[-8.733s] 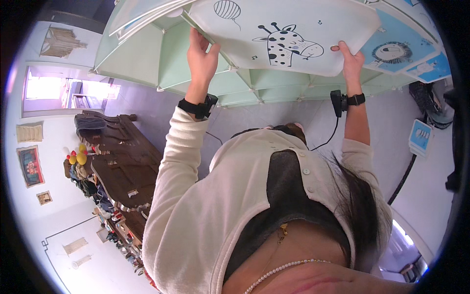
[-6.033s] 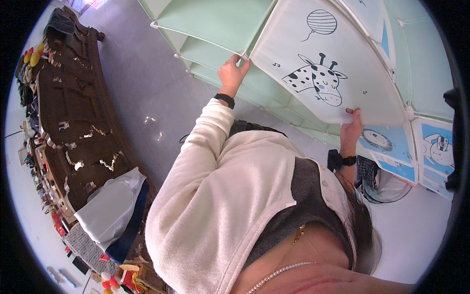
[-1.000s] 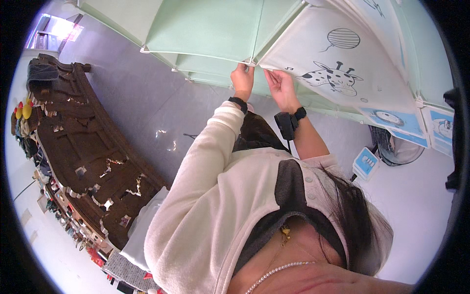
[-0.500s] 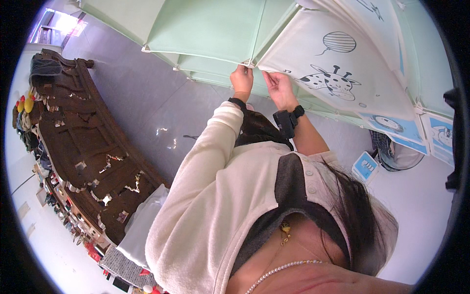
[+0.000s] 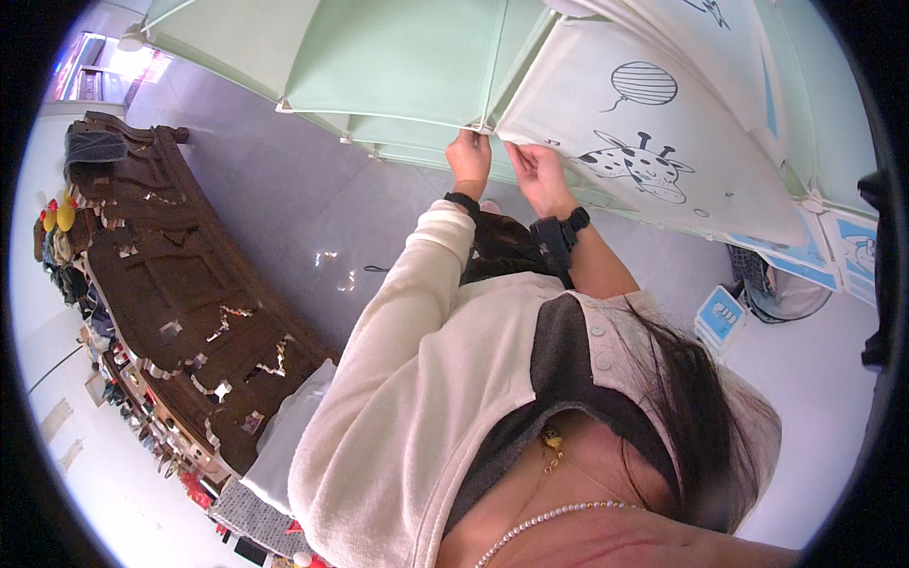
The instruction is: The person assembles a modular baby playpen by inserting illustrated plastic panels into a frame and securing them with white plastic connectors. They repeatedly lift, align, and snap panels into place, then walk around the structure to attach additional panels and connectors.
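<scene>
A pale green fabric shelf unit [image 5: 379,66] with thin rods stands in front of me. My left hand [image 5: 468,163] is raised to its front edge, fingers closed on a white corner connector [image 5: 483,129]. Just to the right, my right hand [image 5: 537,178] has thumb and forefinger pinched at the lower corner of a white door panel [image 5: 587,85]. That panel carries a line drawing of a giraffe and a balloon and hangs tilted outward. The fingertips partly hide what they grip. Dark bands circle both wrists, with a black box on the right one.
A long dark carved wooden bench [image 5: 180,275] runs along the left, with a white bag [image 5: 289,426] at its near end. Grey tiles [image 5: 312,208] cover the floor. At right lie a blue-and-white card [image 5: 720,317] and a dark checked bag [image 5: 781,289].
My view has shifted slightly, so the bench and floor sit a little lower and further right. The door panel's outer end has swung a little. Both hands stay at the same corner.
</scene>
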`<state>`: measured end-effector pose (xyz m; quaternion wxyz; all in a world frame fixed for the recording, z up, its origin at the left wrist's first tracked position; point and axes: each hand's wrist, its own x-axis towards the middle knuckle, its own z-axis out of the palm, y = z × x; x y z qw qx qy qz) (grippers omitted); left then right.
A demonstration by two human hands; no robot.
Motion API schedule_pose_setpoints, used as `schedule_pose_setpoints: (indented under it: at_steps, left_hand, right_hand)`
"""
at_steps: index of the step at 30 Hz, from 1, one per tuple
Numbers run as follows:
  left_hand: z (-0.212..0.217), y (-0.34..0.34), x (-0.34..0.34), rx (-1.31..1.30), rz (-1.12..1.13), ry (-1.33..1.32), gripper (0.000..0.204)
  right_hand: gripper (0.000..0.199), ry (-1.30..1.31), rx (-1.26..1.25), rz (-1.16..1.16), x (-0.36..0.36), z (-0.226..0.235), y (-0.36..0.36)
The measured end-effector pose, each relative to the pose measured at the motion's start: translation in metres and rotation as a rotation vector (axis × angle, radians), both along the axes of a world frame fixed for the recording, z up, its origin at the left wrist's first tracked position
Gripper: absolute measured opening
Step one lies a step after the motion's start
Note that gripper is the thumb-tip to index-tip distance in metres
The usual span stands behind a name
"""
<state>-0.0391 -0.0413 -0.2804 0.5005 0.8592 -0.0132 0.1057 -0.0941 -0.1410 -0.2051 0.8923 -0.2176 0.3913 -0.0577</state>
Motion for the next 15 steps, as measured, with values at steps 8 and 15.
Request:
schedule_pose_setpoints:
  at_steps: [8, 15]
  left_hand:
    - [0.001, 0.003, 0.001, -0.026, -0.019, 0.024, 0.018]
    - [-0.001, 0.005, 0.000, -0.009, -0.027, 0.008, 0.016]
  right_hand:
    - [0.005, 0.021, 0.054, -0.072, 0.004, 0.006, -0.001]
    - [0.008, -0.169, -0.024, -0.010, -0.004, -0.005, -0.010]
